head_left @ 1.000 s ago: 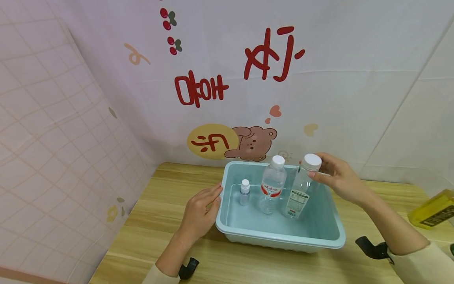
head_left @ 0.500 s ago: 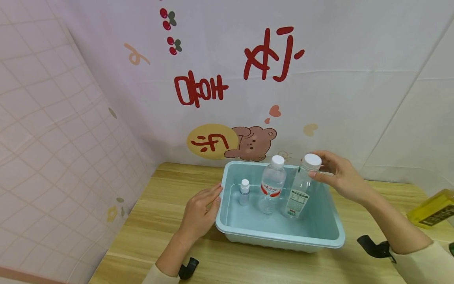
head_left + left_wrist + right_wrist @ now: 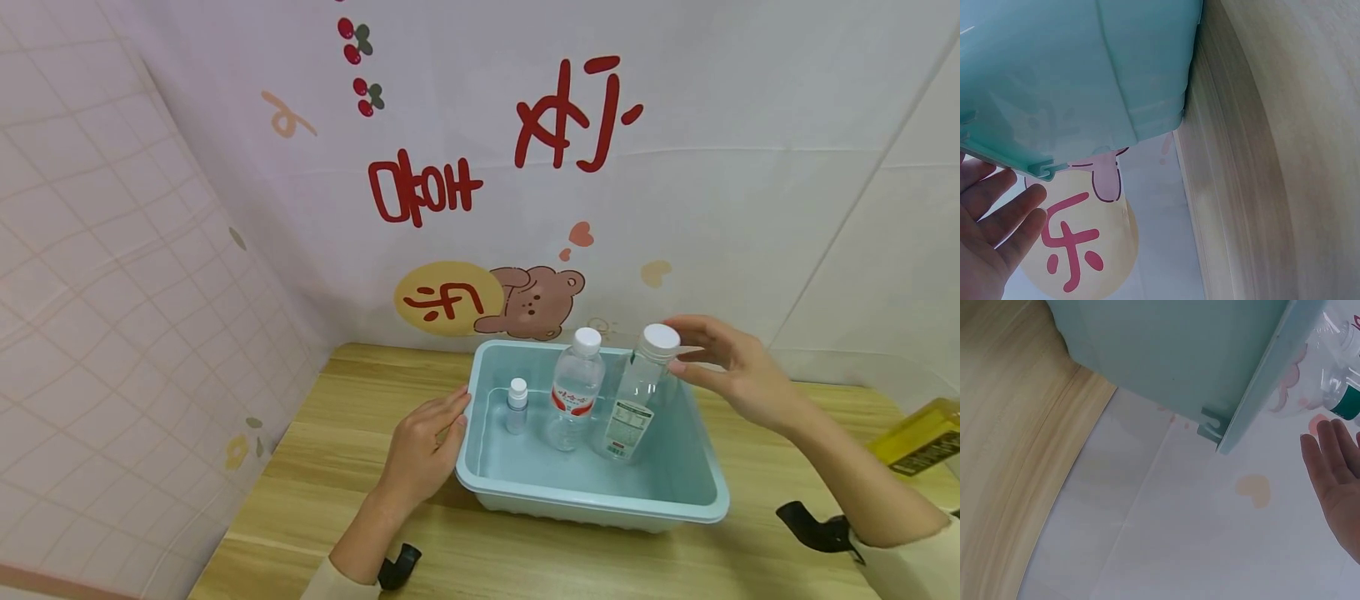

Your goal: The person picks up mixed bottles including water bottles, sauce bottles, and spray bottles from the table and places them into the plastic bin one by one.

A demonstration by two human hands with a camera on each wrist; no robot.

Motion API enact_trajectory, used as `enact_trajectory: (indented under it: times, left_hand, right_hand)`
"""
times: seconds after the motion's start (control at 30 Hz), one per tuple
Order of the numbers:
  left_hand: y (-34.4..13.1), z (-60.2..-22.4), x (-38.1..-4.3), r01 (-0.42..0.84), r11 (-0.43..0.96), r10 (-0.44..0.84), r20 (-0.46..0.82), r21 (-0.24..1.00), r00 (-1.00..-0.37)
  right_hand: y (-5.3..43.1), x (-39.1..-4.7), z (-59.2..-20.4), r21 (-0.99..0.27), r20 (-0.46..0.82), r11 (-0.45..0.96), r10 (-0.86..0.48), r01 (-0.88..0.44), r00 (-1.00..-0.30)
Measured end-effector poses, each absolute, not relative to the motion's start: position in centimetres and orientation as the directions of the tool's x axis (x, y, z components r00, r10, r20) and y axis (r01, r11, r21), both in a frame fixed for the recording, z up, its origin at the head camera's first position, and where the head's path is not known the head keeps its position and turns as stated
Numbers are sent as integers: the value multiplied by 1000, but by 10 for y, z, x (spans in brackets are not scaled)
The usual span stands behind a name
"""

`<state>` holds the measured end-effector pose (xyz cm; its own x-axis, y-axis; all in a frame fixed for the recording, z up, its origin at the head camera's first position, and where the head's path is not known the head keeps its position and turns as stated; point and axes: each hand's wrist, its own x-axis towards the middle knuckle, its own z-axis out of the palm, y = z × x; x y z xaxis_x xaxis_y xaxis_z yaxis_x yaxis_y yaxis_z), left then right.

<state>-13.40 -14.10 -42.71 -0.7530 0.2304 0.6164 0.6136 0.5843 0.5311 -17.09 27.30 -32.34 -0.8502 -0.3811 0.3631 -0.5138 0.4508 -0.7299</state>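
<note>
A pale blue plastic basin (image 3: 585, 502) stands on the wooden table with three white-capped bottles upright inside. Rightmost is a tall clear bottle (image 3: 628, 427) with a green-and-white label, leaning slightly right. Beside it are a clear water bottle (image 3: 573, 402) with a red label and a small clear bottle (image 3: 517, 410). My right hand (image 3: 742, 371) is just right of the tall bottle's neck, its fingers loosely spread and holding nothing. At the basin's left rim, my left hand (image 3: 426, 437) touches with its fingers fairly straight, also visible in the left wrist view.
At the right edge of the head view a bottle of yellow liquid (image 3: 918, 437) is partly cut off. A printed cloth (image 3: 712, 208) hangs behind the wooden table (image 3: 315, 492), and another covers the left side.
My right hand has let go of the tall bottle's neck and drawn back slightly to the right. The bottles, the basin and my left hand have stayed in place.
</note>
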Motion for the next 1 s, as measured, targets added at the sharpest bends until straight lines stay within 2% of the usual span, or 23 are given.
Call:
enact_trajectory:
  times: [0.37, 0.77, 1.0]
  left_hand:
    - [-141, -427, -135, 612, 593, 238, 612, 524, -754]
    - [-141, -427, -135, 608, 588, 232, 609, 534, -758]
    - [-141, -427, -136, 604, 587, 227, 606, 540, -762]
  right_hand:
    - [299, -148, -322, -714, 419, 453, -334, -534, -844]
    - [332, -121, -319, -671, 384, 580, -262, -463, -885]
    - [354, -106, -323, -647, 477, 581, -198, -494, -856]
